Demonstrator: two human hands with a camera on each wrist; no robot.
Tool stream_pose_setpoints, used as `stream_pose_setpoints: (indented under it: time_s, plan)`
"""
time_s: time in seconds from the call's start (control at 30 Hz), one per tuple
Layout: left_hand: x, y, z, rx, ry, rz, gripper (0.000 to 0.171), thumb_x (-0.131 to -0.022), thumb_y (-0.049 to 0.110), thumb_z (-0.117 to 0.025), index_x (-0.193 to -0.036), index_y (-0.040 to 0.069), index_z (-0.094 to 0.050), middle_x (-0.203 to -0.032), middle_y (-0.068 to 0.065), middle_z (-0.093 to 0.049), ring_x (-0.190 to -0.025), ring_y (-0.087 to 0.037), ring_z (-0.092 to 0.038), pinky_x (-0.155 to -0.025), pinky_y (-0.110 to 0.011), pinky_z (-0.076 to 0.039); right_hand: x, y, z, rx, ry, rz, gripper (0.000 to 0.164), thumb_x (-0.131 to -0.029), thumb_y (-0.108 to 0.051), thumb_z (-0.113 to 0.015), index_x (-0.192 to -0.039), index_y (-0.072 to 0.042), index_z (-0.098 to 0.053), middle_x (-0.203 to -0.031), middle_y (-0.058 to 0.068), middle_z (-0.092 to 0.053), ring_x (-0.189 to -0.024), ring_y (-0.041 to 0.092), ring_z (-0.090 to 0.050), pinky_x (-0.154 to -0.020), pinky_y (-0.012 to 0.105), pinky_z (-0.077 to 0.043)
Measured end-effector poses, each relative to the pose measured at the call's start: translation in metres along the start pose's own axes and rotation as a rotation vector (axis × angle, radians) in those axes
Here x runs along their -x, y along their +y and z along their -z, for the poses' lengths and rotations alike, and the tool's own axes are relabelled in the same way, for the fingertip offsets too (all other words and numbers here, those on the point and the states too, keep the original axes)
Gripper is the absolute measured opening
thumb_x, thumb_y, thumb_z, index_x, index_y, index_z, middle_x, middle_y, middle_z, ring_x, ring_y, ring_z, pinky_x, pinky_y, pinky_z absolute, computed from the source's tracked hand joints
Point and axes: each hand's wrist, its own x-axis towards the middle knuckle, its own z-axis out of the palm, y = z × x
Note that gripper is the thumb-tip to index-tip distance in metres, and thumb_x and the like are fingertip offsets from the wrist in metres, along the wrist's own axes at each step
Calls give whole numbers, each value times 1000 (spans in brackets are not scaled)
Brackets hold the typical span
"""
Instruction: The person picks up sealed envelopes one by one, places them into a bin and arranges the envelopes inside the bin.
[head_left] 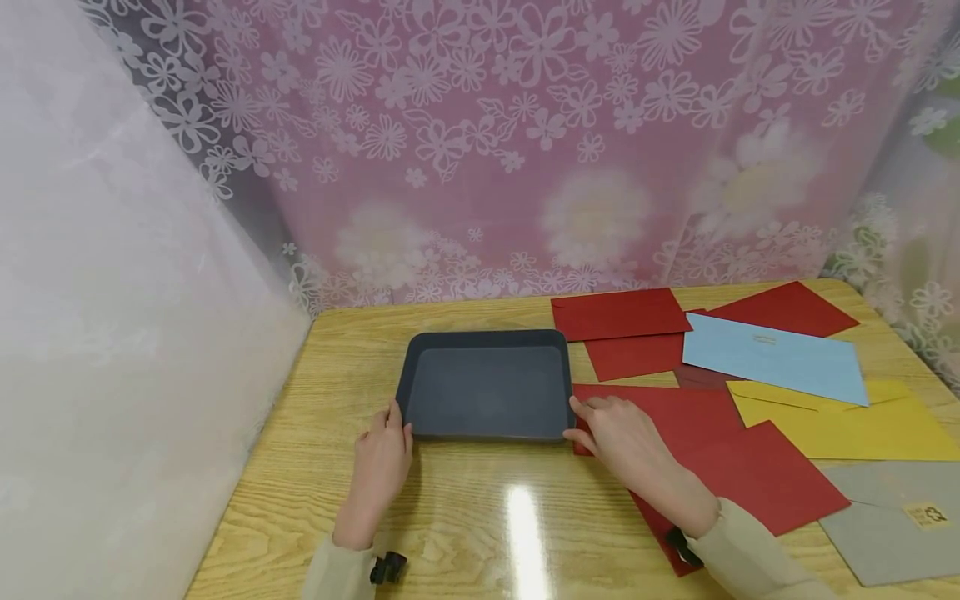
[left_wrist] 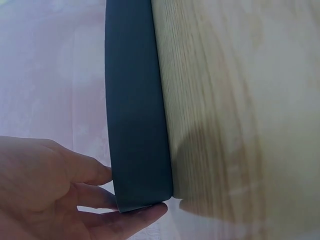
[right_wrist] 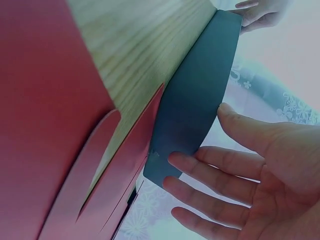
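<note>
A dark grey rectangular tray (head_left: 491, 392) with raised walls lies on the wooden table, nothing inside it. At its near left corner, my left hand (head_left: 380, 462) pinches the tray, thumb at the rim and fingers along the end wall, as the left wrist view shows. On the opposite near corner rests my right hand (head_left: 630, 442). Its fairly straight, spread fingers (right_wrist: 215, 180) touch the outer wall, while the thumb meets the rim. Below the right hand and wrist lie red envelopes (head_left: 697, 425), whose edge comes close to the tray's right end.
Further red envelopes (head_left: 622, 312), a light blue envelope (head_left: 776, 354), a yellow envelope (head_left: 862, 425) and a grey envelope (head_left: 892, 508) overlap on the right of the table. A floral curtain (head_left: 480, 167) hangs behind. A white sheet (head_left: 135, 333) borders the left side.
</note>
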Motion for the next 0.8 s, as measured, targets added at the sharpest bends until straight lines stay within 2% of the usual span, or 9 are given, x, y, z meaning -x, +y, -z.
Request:
stream_pose_setpoints:
  time_s: [0.3, 0.5, 0.7, 0.8]
  plan:
    - [9, 3, 1, 31, 5, 20, 43, -97, 7, -66, -132, -16, -57, -115, -33, -64, -76, -39, -68, -72, -53, -55, 7, 2, 3, -26, 2, -1, 50, -78, -30, -87, -118, -3, -75, -89, 10, -74, -58, 16, -55, -49, 23, -41]
    - [13, 4, 2, 9, 4, 24, 43, -98, 9, -66, -132, -15, -57, -114, -31, -64, -73, -38, -68, -74, -54, -55, 10, 1, 5, -33, -6, -2, 50, -77, -30, -88, -118, -3, -75, -93, 10, -75, -61, 18, -59, -52, 24, -45]
    - [15, 4, 3, 22, 28, 5, 44, -97, 9, -67, -132, -15, -56, -111, -31, -65, -65, -35, -66, -65, -48, -56, 11, 0, 5, -38, 1, -14, 51, -76, -28, -89, -118, -1, -75, -95, 12, -75, -63, 20, -61, -52, 25, -46]
    - [15, 3, 4, 48, 31, 1, 45, -96, 8, -68, -132, -16, -56, -112, -31, -64, -73, -38, -68, -65, -47, -57, 11, 0, 4, -34, -4, -20, 51, -76, -29, -89, -117, -1, -75, -95, 12, -75, -61, 19, -59, -51, 24, -45]
